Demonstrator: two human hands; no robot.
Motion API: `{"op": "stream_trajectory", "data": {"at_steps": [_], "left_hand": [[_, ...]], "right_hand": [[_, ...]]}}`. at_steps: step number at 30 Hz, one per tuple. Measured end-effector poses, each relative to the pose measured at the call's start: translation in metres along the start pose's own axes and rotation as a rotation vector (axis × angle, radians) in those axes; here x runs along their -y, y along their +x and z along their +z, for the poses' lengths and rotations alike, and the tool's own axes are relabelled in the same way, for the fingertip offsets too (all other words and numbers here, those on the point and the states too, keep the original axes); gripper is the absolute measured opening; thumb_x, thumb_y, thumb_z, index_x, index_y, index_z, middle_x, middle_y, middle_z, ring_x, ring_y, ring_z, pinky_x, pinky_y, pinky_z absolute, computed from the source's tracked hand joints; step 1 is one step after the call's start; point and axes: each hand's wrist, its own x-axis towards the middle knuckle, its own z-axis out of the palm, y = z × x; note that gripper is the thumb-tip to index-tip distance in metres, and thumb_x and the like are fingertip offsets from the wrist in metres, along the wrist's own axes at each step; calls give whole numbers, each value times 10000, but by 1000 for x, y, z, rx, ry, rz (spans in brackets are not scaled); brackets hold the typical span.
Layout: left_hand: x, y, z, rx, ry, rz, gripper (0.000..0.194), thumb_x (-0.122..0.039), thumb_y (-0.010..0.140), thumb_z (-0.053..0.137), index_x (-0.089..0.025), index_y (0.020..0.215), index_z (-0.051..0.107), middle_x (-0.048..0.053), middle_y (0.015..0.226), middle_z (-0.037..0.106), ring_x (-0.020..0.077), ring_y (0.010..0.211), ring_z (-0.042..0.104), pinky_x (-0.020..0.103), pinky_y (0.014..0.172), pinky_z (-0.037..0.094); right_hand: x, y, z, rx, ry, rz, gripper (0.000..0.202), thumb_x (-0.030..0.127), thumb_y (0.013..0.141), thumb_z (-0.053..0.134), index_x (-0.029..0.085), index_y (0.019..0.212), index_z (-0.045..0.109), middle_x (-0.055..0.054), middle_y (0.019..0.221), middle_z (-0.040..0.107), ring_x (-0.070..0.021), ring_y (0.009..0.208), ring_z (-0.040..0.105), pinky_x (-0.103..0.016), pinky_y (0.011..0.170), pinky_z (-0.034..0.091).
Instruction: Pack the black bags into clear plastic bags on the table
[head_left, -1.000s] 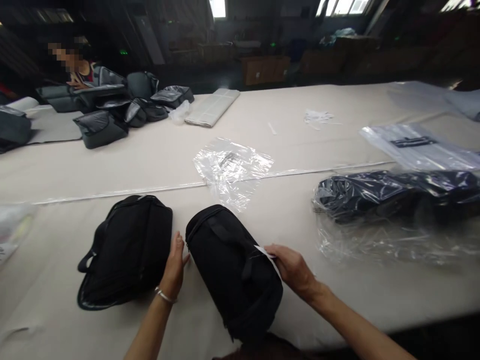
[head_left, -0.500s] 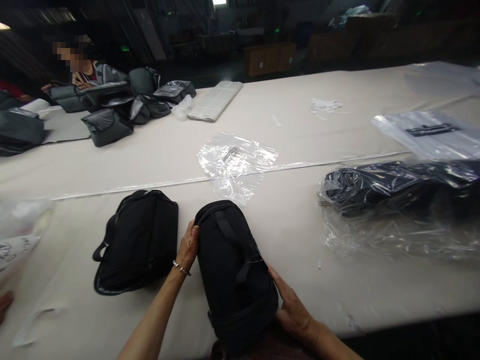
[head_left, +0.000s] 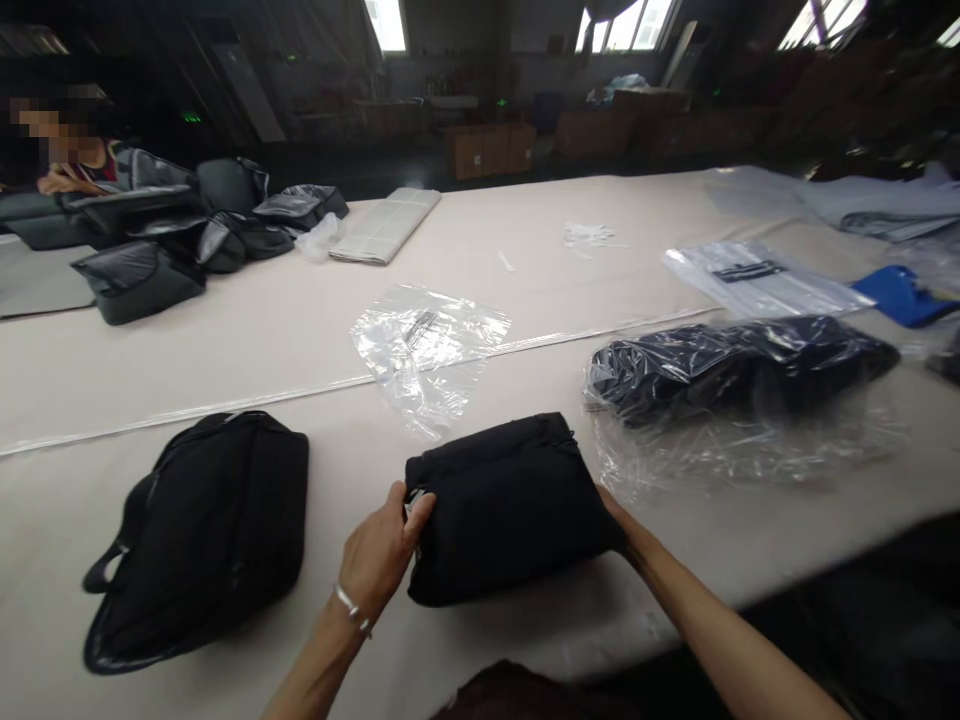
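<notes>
A black fabric bag (head_left: 510, 510) is held slightly tilted over the near part of the table, its flat side facing me. My left hand (head_left: 384, 548), with a silver bracelet at the wrist, is closed on the bag's left end, thumb beside a small pale tag or zip pull. On the other end, my right hand (head_left: 619, 515) grips the bag from its right side; its fingers are hidden behind the fabric. To the left of my hands a second black bag (head_left: 217, 530) rests on the table, a handle loop sticking out on its left.
A clear plastic bag (head_left: 427, 345) lies flat beyond my hands. Plastic-wrapped dark goods (head_left: 735, 365) sit at the right, with flat plastic sleeves (head_left: 757, 280) and a blue object (head_left: 904, 295) behind. Grey bags (head_left: 139, 280) are piled far left near another person (head_left: 82, 165).
The held bag has turned from lengthwise, handle up, to crosswise with a flat side showing. Both hands have shifted their grip with it. My view has swung to the right.
</notes>
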Motion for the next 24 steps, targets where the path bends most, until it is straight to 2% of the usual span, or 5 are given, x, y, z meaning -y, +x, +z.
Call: {"op": "stream_trajectory", "data": {"at_steps": [4,9,16,20,24], "left_hand": [[8,19,13,-67,240,13,482,-527,959,287,-185,1203,523,155,1071,694,367,1002,666,466,762,511],[-1,25,-9,-374,49,380,486,-470,985,327,-240,1402,424,106,1471,470,264,1365,423,454,1071,419],[-10,44,45,-295,329,636,653,-424,893,579,-301,1490,343,84,1553,367,337,1427,328,647,1161,202],[-13,37,35,-201,330,629,731,-406,870,606,-302,1514,277,87,1580,287,347,1444,281,668,1149,217],[-2,24,30,-118,263,533,975,-222,732,688,-337,1540,156,62,1622,126,367,1477,132,664,1160,173]], "right_hand": [[-12,-1,5,74,100,116,585,626,659,756,185,1042,744,-130,1132,721,-339,1058,661,-505,971,500],[-13,4,3,168,78,174,496,606,759,673,162,967,755,-119,1081,738,-337,1017,664,-492,952,497],[13,28,-17,-48,-653,-31,395,562,841,528,226,804,733,-75,826,754,-318,826,697,-433,766,547],[73,27,8,-293,-912,-514,455,474,961,399,232,1300,581,-100,1328,614,-298,1219,570,-471,1035,437],[84,23,55,89,-1259,-958,682,553,924,507,269,1512,310,-41,1544,379,-307,1403,356,-509,1154,260]]}}
